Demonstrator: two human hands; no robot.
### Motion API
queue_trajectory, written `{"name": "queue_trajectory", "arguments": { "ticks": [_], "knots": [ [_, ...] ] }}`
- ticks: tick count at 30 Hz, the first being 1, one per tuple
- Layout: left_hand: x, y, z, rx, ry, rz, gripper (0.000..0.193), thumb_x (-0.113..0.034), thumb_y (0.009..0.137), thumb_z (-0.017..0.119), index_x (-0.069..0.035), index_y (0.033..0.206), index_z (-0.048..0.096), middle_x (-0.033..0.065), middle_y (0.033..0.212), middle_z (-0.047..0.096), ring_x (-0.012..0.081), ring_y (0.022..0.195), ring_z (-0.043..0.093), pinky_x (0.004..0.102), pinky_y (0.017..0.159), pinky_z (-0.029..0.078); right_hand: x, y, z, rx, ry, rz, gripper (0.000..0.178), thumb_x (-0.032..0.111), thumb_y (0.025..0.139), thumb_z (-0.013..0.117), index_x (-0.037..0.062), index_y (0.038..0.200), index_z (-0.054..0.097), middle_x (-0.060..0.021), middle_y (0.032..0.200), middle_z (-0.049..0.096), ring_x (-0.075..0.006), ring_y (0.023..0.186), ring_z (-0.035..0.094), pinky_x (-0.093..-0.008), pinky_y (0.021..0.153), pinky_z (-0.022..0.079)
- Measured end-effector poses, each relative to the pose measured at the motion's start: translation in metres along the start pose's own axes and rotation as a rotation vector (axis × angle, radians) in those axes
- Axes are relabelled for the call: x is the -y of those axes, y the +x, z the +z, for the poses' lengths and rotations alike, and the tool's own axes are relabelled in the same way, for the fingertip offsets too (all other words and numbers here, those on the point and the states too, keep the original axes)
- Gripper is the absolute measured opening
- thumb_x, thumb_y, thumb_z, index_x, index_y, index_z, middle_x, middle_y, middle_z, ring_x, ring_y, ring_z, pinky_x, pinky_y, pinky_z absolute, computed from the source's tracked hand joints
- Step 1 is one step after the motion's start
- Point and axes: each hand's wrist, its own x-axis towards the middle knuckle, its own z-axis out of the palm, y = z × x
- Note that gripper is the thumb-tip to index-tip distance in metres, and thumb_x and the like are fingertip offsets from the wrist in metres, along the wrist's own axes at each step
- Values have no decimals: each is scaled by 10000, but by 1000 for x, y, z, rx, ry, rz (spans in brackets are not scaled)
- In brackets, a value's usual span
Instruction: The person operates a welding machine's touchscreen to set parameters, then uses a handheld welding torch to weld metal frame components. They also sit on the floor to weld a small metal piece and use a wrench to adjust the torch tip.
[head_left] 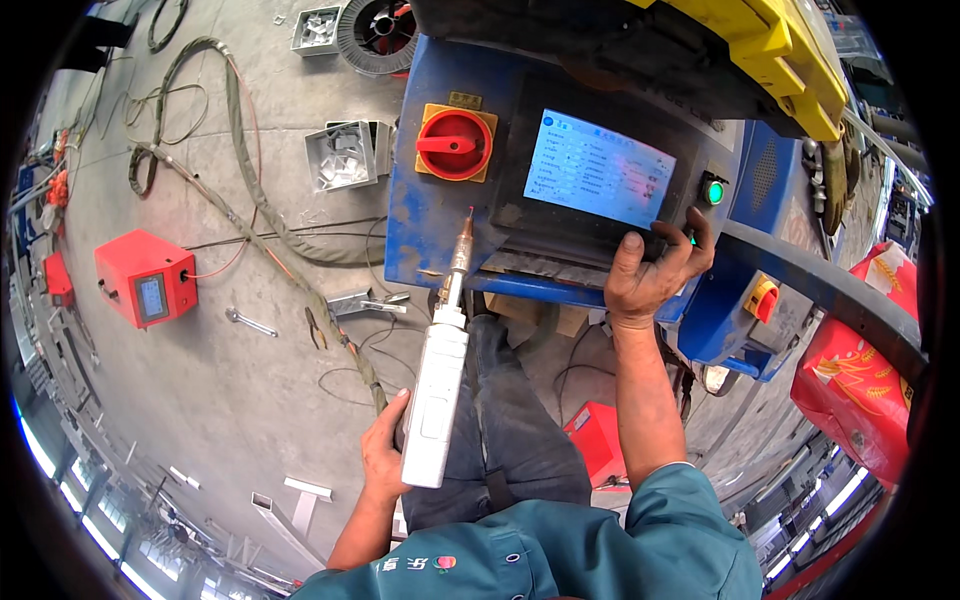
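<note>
A scuffed blue metal cabinet (412, 235) carries a flat screen (598, 170). A boxy white torch (436, 400), grasped by the left hand (383, 450), crosses its lower edge leftward; the right hand (652, 280), half-curled and empty, is by the screen's lower-right corner.

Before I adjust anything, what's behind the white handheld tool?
Behind the white handheld tool, dark trousers show along its right, and its copper-coloured tip overlaps the blue machine. Its body hides part of the left hand and whatever lies directly behind it.
</note>
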Motion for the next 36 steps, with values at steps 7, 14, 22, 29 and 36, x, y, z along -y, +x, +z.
{"name": "queue_trajectory", "arguments": {
  "ticks": [7, 14, 22, 29, 36],
  "knots": [
    [3, -4, -2, 96, -55, -110, 710, -258, 754, 876, 41, 1333, 593, 196, 1099, 715, 316, 956, 728, 400, 858, 567, 2, 2, -2, 8, 0, 10, 506, 497, 957, 656, -1, 1032, 611, -241, 1365, 457, -384, 1312, 410, -500, 1101, 342],
    [9, -6, -3, 150, -97, -74, 882, -169, 679, 947, 76, 1411, 521, 245, 1163, 731, 328, 1045, 752, 403, 939, 575, -3, 0, -2, 32, -6, 6, 522, 501, 957, 666, -9, 1060, 621, -232, 1369, 445, -376, 1312, 406, -498, 1098, 352],
    [11, -5, -3, 81, -35, -30, 710, -242, 714, 914, 42, 1284, 601, 190, 1053, 706, 324, 929, 720, 410, 841, 565, 1, 1, 0, 22, -9, -6, 535, 514, 963, 655, -8, 1073, 624, -235, 1361, 453, -377, 1314, 408, -501, 1101, 342],
    [10, -2, 2, 7, -33, -45, 582, -388, 716, 890, -43, 1140, 691, 96, 895, 671, 306, 757, 669, 425, 686, 545, 0, 0, 2, 13, -33, -12, 544, 532, 925, 670, 8, 1065, 637, -225, 1350, 458, -378, 1262, 424, -497, 1070, 358],
    [9, -3, 4, 33, -139, -132, 635, -390, 720, 886, -43, 1208, 678, 86, 914, 664, 270, 760, 661, 394, 688, 542, -3, -1, 3, 28, -17, 11, 507, 485, 883, 695, 31, 1107, 669, -215, 1353, 474, -377, 1289, 417, -497, 1092, 332]
  ]
}}
